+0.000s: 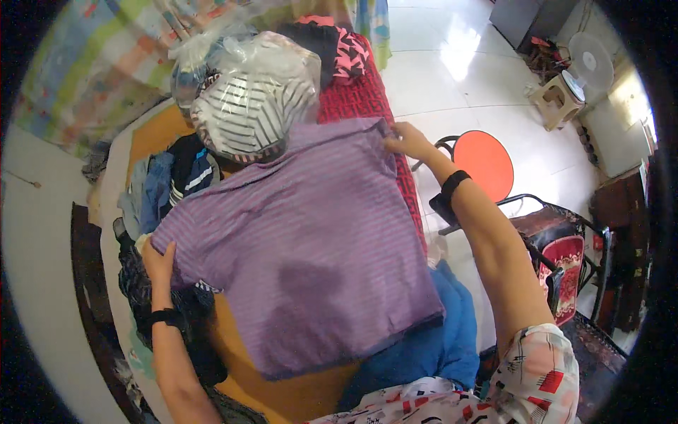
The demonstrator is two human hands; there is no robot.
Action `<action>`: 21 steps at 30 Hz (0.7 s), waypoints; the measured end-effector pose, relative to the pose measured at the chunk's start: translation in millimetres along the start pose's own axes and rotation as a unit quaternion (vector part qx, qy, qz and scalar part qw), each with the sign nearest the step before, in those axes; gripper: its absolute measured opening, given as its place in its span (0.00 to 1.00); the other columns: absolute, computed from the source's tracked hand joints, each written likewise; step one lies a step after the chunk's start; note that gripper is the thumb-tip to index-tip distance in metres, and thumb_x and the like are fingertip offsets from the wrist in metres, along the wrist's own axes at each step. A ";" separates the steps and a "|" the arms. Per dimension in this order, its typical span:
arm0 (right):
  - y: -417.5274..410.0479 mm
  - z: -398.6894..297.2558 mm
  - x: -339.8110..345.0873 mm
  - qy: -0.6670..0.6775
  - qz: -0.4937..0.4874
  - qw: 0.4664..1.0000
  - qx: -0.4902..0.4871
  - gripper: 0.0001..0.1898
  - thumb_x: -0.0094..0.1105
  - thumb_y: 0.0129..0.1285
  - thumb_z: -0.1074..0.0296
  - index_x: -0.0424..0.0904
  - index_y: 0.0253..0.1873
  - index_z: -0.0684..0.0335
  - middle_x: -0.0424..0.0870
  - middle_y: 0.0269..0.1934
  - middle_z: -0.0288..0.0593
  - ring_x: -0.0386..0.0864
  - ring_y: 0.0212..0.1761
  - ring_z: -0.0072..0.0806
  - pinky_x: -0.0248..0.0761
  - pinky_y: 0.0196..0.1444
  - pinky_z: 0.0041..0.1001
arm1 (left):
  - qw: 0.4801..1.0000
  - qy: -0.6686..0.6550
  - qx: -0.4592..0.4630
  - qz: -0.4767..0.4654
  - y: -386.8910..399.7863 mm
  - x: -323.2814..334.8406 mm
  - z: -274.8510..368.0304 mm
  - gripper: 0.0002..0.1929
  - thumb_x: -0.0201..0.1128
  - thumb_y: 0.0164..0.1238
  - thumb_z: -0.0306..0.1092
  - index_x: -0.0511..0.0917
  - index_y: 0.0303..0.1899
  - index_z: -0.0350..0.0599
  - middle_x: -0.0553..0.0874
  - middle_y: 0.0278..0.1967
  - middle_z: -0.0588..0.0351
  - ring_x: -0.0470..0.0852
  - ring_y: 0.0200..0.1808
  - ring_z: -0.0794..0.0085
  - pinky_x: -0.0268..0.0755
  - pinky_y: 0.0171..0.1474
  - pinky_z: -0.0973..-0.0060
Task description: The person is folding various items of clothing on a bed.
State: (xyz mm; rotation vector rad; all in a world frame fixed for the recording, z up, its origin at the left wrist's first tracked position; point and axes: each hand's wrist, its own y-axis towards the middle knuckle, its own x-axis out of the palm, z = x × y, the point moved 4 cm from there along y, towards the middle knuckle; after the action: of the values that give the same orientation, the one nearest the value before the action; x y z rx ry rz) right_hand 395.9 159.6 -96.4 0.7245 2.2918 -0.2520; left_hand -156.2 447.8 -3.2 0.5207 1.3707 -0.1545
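A purple striped short-sleeved shirt [318, 228] lies spread out before me, its hem towards my body. My left hand [159, 262] grips the edge of its left sleeve, the thumb on top of the cloth. At the far right, my right hand [410, 142] pinches the end of the other sleeve between thumb and fingers. The collar area rests against a clear plastic bag [249, 100] stuffed with striped clothing. Part of the orange-brown bed surface [286, 395] shows below the hem.
Dark clothes [159, 297] and folded blue garments [151, 185] are heaped at the left. Red patterned cloth [355, 103] covers the bed's right side. Beyond it stand an orange round stool [483, 165], a metal-framed chair [564, 281] and a plastic stool [559, 100]. A curtain [95, 69] hangs behind.
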 end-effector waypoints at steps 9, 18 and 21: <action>29.6 -4.0 -25.8 -0.011 0.143 0.989 -0.022 0.19 0.44 0.62 0.52 0.76 0.39 0.63 0.80 0.33 0.55 0.77 0.39 0.48 0.68 0.41 0.40 | 0.999 -0.008 0.038 0.024 21.8 6.9 -10.7 0.09 0.59 0.57 0.35 0.77 0.34 0.39 0.81 0.37 0.48 0.76 0.43 0.60 0.67 0.46 0.68; 11.6 -39.3 -48.2 -0.295 -0.029 0.954 0.041 0.22 0.38 0.65 0.49 0.77 0.41 0.60 0.80 0.35 0.55 0.77 0.39 0.51 0.69 0.42 0.43 | 0.996 -0.064 -0.031 -0.046 15.5 5.7 6.0 0.23 0.66 0.49 0.48 0.74 0.36 0.36 0.79 0.31 0.47 0.77 0.34 0.59 0.69 0.39 0.68; 4.0 -60.0 -48.0 -0.284 -0.045 0.958 0.016 0.21 0.37 0.65 0.51 0.76 0.40 0.62 0.79 0.34 0.56 0.78 0.37 0.48 0.69 0.42 0.43 | 0.995 -0.012 -0.026 -0.097 10.4 10.3 -11.3 0.23 0.67 0.46 0.46 0.74 0.37 0.36 0.79 0.32 0.44 0.78 0.35 0.54 0.69 0.40 0.66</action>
State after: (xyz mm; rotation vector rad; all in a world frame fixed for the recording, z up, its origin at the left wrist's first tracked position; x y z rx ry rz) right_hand 392.1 164.7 -19.7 0.4824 1.7735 -0.4753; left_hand -159.9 463.9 -11.5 0.3411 1.3978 -0.2819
